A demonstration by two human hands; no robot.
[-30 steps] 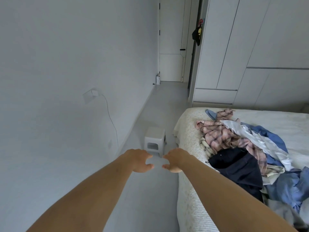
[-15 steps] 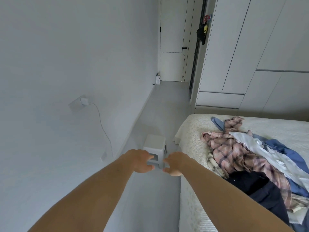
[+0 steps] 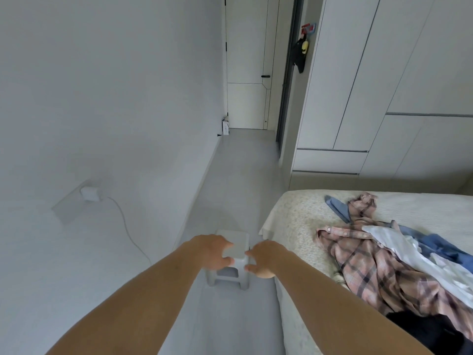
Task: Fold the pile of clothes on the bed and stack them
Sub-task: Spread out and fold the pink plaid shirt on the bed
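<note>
Head view shows both arms stretched forward over the floor strip between wall and bed (image 3: 294, 221). The left hand (image 3: 210, 252) and right hand (image 3: 266, 258) hang with fingers spread and loosely curled, holding nothing, one to each side of a small white step stool (image 3: 235, 262) on the floor below; whether they touch it I cannot tell. They look set to take the stool by its sides, perhaps to clear standing room. The pile of clothes (image 3: 399, 267) lies unfolded on the bed, well right of both hands: a pink plaid shirt (image 3: 363, 260) on top, with white, blue and dark garments tangled beside it. No folding has begun, by my reading.
</note>
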